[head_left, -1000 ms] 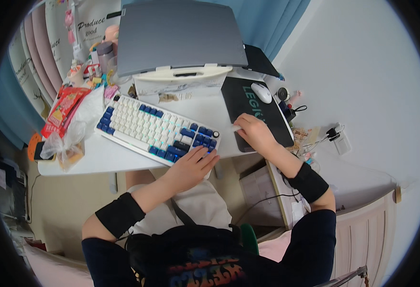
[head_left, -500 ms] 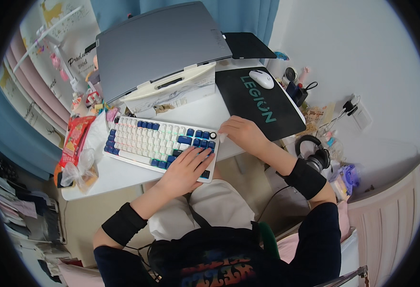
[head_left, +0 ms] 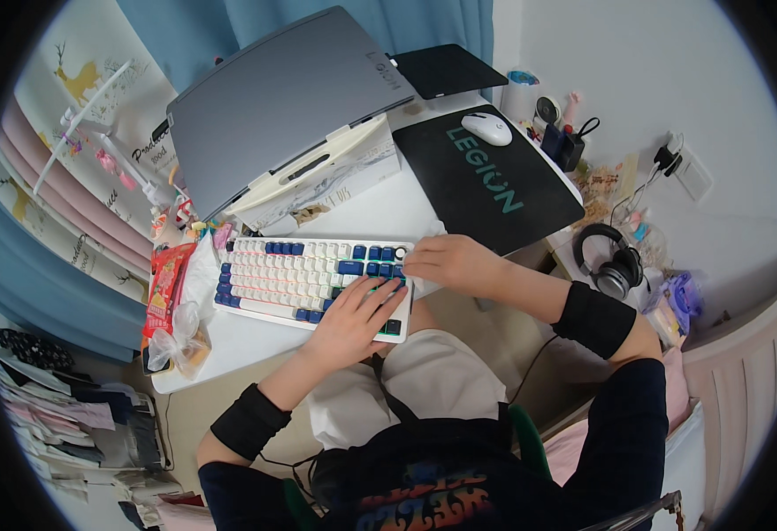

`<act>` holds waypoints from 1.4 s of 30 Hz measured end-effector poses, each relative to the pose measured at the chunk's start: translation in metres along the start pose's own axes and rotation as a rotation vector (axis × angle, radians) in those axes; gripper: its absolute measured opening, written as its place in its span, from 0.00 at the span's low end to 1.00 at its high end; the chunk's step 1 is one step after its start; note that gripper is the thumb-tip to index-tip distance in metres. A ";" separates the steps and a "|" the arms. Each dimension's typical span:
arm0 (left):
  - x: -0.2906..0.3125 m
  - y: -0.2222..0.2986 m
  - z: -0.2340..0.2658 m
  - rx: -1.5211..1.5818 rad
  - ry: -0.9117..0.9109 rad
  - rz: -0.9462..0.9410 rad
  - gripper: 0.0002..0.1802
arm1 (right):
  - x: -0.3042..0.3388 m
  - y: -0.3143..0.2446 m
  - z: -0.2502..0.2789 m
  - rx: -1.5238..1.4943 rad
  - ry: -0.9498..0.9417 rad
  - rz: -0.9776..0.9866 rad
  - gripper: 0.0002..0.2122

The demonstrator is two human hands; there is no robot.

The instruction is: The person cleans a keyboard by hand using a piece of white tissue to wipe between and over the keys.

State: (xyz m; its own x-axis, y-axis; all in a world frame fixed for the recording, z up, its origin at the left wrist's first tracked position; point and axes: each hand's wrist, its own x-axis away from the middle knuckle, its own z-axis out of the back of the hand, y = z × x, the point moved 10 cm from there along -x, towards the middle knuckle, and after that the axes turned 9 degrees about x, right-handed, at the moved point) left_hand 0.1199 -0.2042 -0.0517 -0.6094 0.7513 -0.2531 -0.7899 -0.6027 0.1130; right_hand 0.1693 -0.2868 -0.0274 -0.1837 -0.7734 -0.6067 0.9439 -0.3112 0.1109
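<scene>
A white keyboard (head_left: 280,277) with white and dark blue keys lies at the front of the desk, lights glowing between its keys. My left hand (head_left: 353,314) rests on the keys at its right end, fingers spread and palm down. At the keyboard's right edge, just below the round knob (head_left: 400,253), my right hand (head_left: 446,262) has its fingers closed on a thin white cloth or tissue (head_left: 441,227). Only small bits of that white piece show past the fingers, so its exact kind is unclear.
Behind the keyboard, a grey laptop (head_left: 287,93) sits raised on a cream box-like stand (head_left: 335,177). To the right are a black mouse mat (head_left: 441,168), a white mouse (head_left: 486,129) and headphones (head_left: 614,265). Red packaging (head_left: 167,283) and a clear bag (head_left: 179,341) lie left.
The whole view has shifted and turned slightly. My right hand has moved a little nearer to me along the keyboard's right edge. My left hand stays spread on the keys.
</scene>
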 end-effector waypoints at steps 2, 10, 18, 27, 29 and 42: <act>0.002 0.000 -0.001 -0.002 -0.006 -0.001 0.44 | 0.000 -0.002 -0.002 -0.016 0.006 -0.012 0.11; -0.001 0.000 0.001 -0.001 0.024 -0.002 0.42 | 0.001 0.008 -0.004 0.012 -0.042 0.024 0.13; -0.001 0.000 0.001 0.006 0.029 0.005 0.42 | 0.000 0.008 -0.001 0.070 -0.027 0.028 0.10; 0.001 -0.004 0.000 0.022 0.048 -0.001 0.42 | -0.003 0.005 -0.005 0.019 -0.034 0.022 0.09; -0.001 -0.006 0.001 0.024 0.062 -0.010 0.43 | -0.005 0.003 -0.003 0.030 -0.043 0.062 0.10; -0.009 -0.001 -0.007 -0.101 -0.038 -0.093 0.40 | -0.009 0.025 0.007 -0.001 -0.140 -0.018 0.11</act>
State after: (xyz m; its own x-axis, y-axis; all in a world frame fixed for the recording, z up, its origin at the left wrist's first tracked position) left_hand 0.1263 -0.2120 -0.0561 -0.5371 0.8139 -0.2215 -0.8337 -0.5521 -0.0070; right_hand 0.1928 -0.2919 -0.0134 -0.2372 -0.8370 -0.4931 0.9404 -0.3253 0.0997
